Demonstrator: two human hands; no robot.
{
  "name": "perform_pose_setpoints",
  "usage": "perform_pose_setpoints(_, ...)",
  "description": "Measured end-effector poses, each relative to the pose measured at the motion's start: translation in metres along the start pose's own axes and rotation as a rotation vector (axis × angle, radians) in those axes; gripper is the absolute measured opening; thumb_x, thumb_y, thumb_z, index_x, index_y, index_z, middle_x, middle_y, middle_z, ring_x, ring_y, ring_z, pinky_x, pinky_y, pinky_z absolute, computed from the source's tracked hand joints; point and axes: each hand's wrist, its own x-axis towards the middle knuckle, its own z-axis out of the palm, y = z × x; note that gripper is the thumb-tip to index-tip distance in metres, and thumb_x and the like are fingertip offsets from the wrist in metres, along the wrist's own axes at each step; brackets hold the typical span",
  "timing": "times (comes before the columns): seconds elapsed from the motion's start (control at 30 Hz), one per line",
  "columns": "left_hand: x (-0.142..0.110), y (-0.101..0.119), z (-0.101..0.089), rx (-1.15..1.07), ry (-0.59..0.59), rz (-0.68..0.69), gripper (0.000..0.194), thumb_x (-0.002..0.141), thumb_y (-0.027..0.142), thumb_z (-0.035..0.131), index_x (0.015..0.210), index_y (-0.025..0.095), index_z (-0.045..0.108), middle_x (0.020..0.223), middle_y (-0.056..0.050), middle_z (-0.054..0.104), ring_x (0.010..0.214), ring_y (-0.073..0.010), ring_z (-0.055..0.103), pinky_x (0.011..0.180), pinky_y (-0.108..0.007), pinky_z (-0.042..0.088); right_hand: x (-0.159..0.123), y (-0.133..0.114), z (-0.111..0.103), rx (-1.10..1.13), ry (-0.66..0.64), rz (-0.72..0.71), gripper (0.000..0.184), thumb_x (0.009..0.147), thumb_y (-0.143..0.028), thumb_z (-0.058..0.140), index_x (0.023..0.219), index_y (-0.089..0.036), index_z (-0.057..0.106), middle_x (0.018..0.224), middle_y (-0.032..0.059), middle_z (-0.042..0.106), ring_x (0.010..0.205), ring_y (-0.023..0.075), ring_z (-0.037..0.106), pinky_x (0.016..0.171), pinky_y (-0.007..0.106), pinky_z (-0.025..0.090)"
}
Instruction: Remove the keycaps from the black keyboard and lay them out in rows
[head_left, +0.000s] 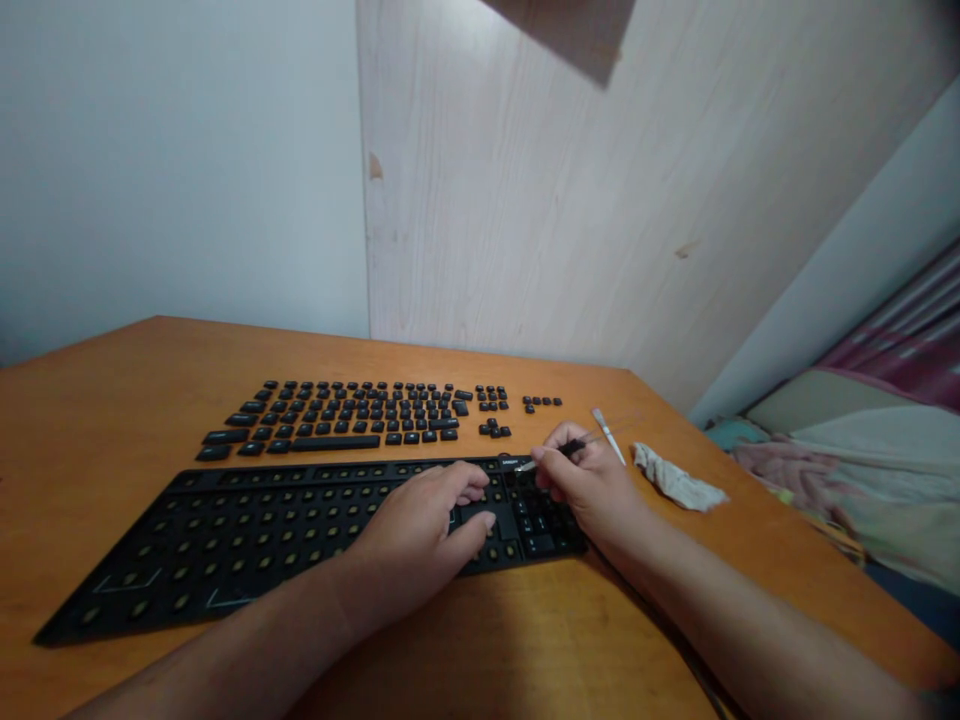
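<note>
A black keyboard (270, 535) lies on the desk, most of its key positions bare with small round mounts showing. My left hand (427, 515) rests over the keyboard's right-middle part, thumb apart from slightly curled fingers and nothing visible in it. At the number pad, where keycaps (538, 525) are still fitted, my right hand (589, 485) pinches a slim tool (574, 446) with a dark handle and a pale metallic tip. That tip points left at the pad's top edge. Whether it touches a key I cannot tell, and my right fingers partly cover the pad.
Loose black keycaps (360, 413) lie in rows behind the keyboard, laid out like a keyboard, with small groups further right. A thin brush (609, 437) and a crumpled whitish cloth (679, 480) lie right of my right hand. A cable (664, 628) runs beneath my right forearm.
</note>
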Motion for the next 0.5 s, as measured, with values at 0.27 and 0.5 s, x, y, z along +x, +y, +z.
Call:
perform_pose_setpoints(0.27,0.003,0.003,0.002,-0.291,0.042,-0.067,0.034,0.083,0.030,0.063,0.115,0.018,0.058,0.096,-0.005,0.070,0.088,-0.0176,0.066,0.082,-0.030,0.051,-0.017,-0.011,0.014,-0.140,-0.088,-0.144,0.027,0.086,-0.042,0.061,0.071,-0.021,0.052,0.058,-0.0029,0.050,0.054,0.0122,0.044,0.051,0.024,0.036)
perform_pose_setpoints(0.5,0.005,0.007,0.004,-0.476,0.047,-0.091,0.019,0.085,0.031,0.061,0.097,0.016,0.061,0.078,0.000,0.063,0.074,-0.0129,0.059,0.069,-0.025,0.047,-0.023,-0.004,0.020,-0.206,-0.166,-0.308,0.017,0.089,-0.032,0.060,0.076,-0.021,0.059,0.066,-0.0009,0.055,0.062,0.0133,0.050,0.059,0.026,0.041)
